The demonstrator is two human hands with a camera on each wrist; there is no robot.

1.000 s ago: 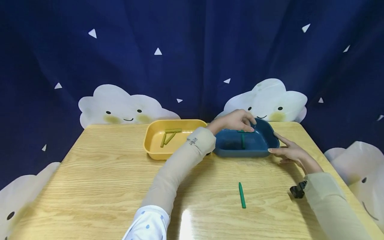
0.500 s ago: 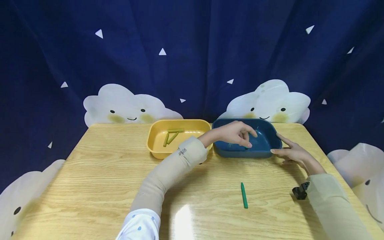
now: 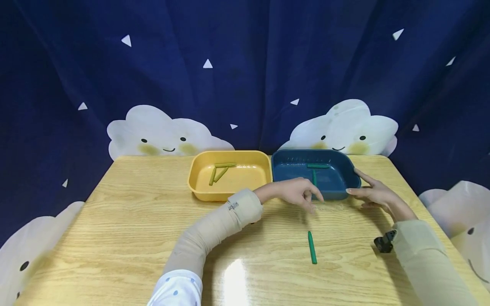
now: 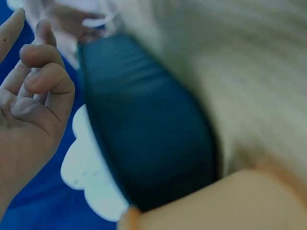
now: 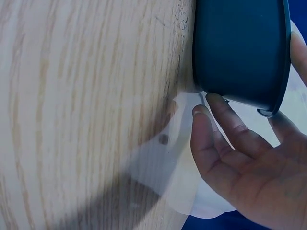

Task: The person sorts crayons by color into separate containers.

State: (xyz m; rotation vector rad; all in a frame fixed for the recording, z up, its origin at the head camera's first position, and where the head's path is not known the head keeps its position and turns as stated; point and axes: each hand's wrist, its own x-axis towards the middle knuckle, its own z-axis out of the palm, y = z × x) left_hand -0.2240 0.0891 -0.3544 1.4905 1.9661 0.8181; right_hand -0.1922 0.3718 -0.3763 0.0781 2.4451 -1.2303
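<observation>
A navy blue plastic bin (image 3: pixel 332 194) stands at the table's back right, with two green crayons (image 3: pixel 317 166) inside. My left hand (image 3: pixel 296 193) hovers at the bin's front edge, fingers loosely bent and holding nothing; its palm shows in the left wrist view. Nearer on the table lies another green crayon (image 3: pixel 312 247), just below that hand. My right hand (image 3: pixel 377 196) touches the bin's right end, thumb and forefinger spread along its rounded wall. In the right wrist view, fingertips rest against the bin (image 5: pixel 240 52), while other fingers bend loosely beneath.
Left of the blue bin stands a yellow bin (image 3: pixel 203 196), side by side with it, holding three olive-yellow crayons (image 3: pixel 220 172). A dark blue curtain (image 3: pixel 245 63) with clouds hangs behind the wooden table (image 3: pixel 126 221). A small black camera (image 3: pixel 384 243) hangs at the right wrist.
My left hand has drawn back from inside the blue bin toward its front edge, uncovering the two green crayons there. The right hand has kept its place at the bin's end.
</observation>
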